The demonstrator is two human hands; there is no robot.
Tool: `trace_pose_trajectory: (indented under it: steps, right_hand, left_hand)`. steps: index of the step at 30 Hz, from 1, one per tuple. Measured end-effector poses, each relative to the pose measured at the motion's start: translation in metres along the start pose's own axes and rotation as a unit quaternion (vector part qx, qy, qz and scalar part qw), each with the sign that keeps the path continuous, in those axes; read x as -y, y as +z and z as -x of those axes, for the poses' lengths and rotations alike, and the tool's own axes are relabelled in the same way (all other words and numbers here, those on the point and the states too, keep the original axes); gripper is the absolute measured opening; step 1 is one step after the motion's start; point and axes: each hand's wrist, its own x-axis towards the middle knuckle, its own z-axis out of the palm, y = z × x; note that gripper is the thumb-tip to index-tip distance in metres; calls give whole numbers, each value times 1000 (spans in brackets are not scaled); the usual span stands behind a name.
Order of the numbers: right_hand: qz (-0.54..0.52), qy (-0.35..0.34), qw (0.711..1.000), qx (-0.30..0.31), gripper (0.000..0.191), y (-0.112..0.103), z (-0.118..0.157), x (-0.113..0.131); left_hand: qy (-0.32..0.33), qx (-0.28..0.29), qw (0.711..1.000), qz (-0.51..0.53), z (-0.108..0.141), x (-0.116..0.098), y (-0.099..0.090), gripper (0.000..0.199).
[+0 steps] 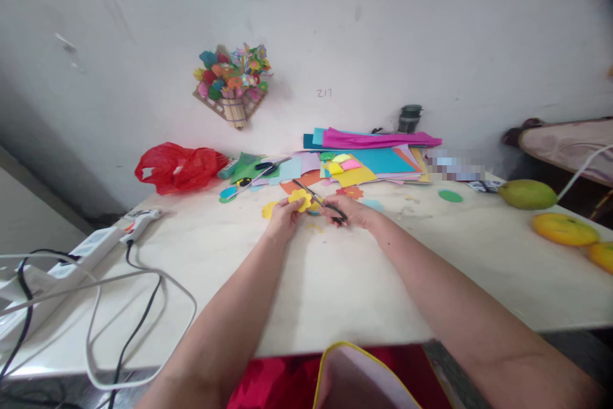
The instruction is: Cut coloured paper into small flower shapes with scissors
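My left hand point(284, 216) pinches a yellow paper flower point(300, 199) with a scalloped edge, held over the middle of the table. In my right hand point(345, 208) is a pair of scissors point(335, 211), my fingers round the dark handles. The metal blades point up and left, at the flower's right edge. Another yellow paper piece point(268, 209) lies just left of my left hand. Beyond my right hand is an orange paper flower point(351, 193). A light blue paper piece point(372, 205) rests to its right, and small yellow scraps point(315, 228) lie below the hands.
Coloured sheets point(383, 163) are stacked at the back beside a second pair of scissors point(268, 168). A red plastic bag point(177, 168) sits back left. Power strips point(90, 252) with loose cables point(163, 278) occupy the left. Yellow-green fruit point(527, 194) lies at the right.
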Motion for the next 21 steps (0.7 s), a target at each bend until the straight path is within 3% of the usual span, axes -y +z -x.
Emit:
trace_pose_trajectory:
  steps: [21]
  right_hand:
    - [-28,-2,1000,14,23,0,-2,-3]
  left_hand:
    - [-1,-7,1000,14,1,-1,2,15]
